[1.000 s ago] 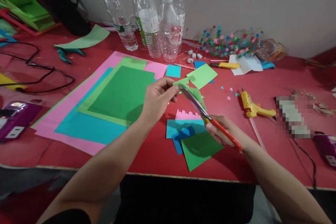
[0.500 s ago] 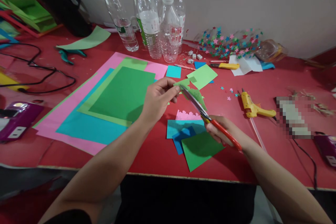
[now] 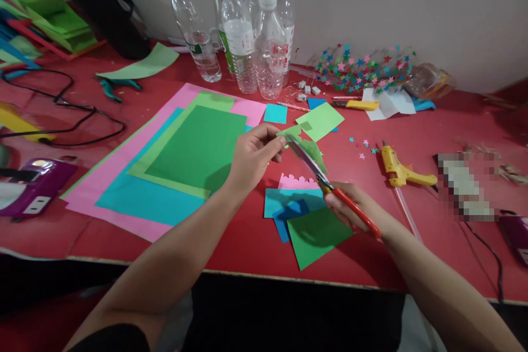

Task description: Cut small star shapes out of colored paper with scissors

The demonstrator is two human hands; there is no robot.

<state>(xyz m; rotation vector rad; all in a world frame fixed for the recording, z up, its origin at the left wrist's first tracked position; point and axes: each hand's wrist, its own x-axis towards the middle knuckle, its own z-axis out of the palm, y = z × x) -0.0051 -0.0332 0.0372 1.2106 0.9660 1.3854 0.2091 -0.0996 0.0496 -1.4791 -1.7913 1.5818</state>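
My left hand (image 3: pixel 259 153) pinches the left end of a light green piece of paper (image 3: pixel 312 153) with notched, cut-away edges, held above the red table. In my right hand (image 3: pixel 350 204) are scissors (image 3: pixel 355 212) with red handles, their blades pointing up and left across the paper, tips close to my left fingertips. My palm and the handles hide part of the right fingers. Below the blades lie a pink strip with a scalloped edge (image 3: pixel 295 181), a teal sheet (image 3: pixel 274 198), a blue piece (image 3: pixel 284 223) and a dark green sheet (image 3: pixel 317 239).
Large coloured sheets (image 3: pixel 193 148) are stacked left of centre. Plastic bottles (image 3: pixel 270 49) stand by the wall. A star-covered bottle (image 3: pixel 363 69) lies at the back right, behind a yellow utility knife (image 3: pixel 361 105). A yellow glue gun (image 3: pixel 404 170) and loose paper stars (image 3: pixel 363 148) are on the right.
The whole view has shifted slightly, so things appear a little further right. My hands keep their grip on the paper and the scissors, with hardly any change between them.
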